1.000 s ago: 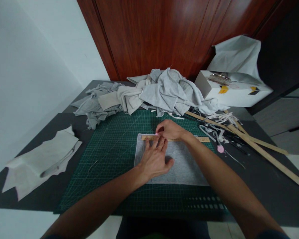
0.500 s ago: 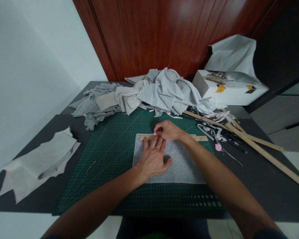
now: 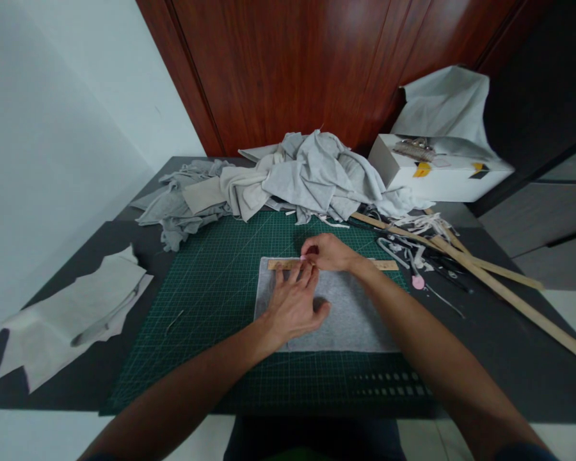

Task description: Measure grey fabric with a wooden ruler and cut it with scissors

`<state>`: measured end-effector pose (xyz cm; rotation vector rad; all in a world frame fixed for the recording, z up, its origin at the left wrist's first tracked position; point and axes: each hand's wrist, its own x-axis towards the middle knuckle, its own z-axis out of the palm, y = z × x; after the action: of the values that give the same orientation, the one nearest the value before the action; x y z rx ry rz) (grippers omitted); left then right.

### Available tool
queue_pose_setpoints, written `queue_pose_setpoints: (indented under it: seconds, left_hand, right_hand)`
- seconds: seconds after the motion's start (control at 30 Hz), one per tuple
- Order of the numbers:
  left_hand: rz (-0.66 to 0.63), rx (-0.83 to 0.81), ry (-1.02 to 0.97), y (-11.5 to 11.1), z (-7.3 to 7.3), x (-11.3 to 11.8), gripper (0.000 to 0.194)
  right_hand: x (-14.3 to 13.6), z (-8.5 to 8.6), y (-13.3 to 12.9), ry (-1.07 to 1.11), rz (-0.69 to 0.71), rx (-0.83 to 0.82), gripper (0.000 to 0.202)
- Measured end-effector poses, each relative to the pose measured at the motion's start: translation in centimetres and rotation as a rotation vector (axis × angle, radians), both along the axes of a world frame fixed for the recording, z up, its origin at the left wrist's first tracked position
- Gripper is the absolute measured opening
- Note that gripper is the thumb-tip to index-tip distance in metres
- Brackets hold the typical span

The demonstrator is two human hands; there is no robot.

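One grey cloth [image 3: 350, 314] lies mid-frame, one ruler [image 3: 384, 264] already placed along its top edge; we make out no drawn line.
Our left hand [image 3: 294, 302] spreads its grip over the ruler; our right hand [image 3: 331, 253] pinches one pink piece [image 3: 303, 257]. One green mat [image 3: 206, 288] lies beneath.

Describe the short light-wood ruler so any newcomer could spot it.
On the green gridded cutting mat lies a grey rectangular cloth. Along its far edge, partly under the left hand, is the flat light-wood ruler. It is shorter than the long wooden strips crossing on the right.
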<state>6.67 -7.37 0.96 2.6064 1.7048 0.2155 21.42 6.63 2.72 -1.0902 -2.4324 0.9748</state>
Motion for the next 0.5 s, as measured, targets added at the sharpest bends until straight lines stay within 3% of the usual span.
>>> queue_pose_setpoints:
  seconds: [0.2,0.5]
  left_hand:
    - [-0.002,0.011,-0.011,0.1,0.1,0.1,0.071]
    - [0.003,0.013,-0.055,0.6,0.3,0.3,0.066]
  right_hand:
    - [2.1,-0.6,0.3,0.004,-0.026,0.005,0.013]
    - [2.6,-0.1,-0.3,-0.008,-0.030,0.021,0.015]
